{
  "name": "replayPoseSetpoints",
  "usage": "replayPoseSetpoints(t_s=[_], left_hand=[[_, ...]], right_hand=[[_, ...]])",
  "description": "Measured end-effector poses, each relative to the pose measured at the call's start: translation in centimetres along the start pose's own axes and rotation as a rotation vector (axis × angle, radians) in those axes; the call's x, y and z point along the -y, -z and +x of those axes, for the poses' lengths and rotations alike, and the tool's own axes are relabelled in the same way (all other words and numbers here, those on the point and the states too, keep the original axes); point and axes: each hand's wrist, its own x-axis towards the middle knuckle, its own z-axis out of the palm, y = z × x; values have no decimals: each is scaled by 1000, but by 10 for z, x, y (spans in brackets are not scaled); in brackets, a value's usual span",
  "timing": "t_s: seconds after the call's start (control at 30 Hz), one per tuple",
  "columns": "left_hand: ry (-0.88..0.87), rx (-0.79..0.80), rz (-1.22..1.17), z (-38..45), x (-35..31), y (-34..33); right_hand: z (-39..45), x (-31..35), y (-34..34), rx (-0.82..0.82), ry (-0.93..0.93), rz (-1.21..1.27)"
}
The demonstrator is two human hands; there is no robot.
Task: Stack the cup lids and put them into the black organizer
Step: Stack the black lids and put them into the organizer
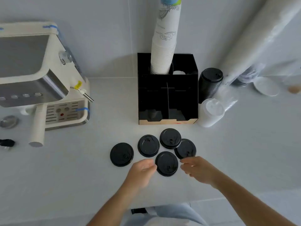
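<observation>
Several black cup lids lie flat on the white counter in front of the black organizer [167,88]. The nearest lid [166,163] sits between my hands. My left hand [141,171] is just left of it, fingertips at its rim. My right hand [197,170] is just right of it, fingers apart, near the right lid [185,148]. Further lids lie at the far left [121,154], the middle [148,145] and the back [170,138], which overlaps the right lid. Neither hand holds anything.
A tall stack of white paper cups [164,46] stands in the organizer's back left slot. A black lid stack [210,82] and a white lid stack [211,112] lean beside it on the right. A cream espresso machine [37,75] fills the left side.
</observation>
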Motion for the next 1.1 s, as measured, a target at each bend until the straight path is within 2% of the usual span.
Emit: replayPoseSetpoints(t_s=[0.37, 0.57, 0.77, 0.87, 1.1], left_hand=[[63, -25, 32, 12, -3, -11], [121, 14, -23, 14, -6, -11], [181, 33, -242, 15, -6, -12], [237, -7, -337, 16, -4, -9], [252, -27, -414, 8, 0, -5]], right_hand=[[9, -5, -17, -15, -48, 123], [13, -3, -18, -13, -43, 151], [15, -5, -26, -45, -39, 133], [14, -7, -29, -35, -17, 106], [-1, 12, -33, -119, 65, 256]])
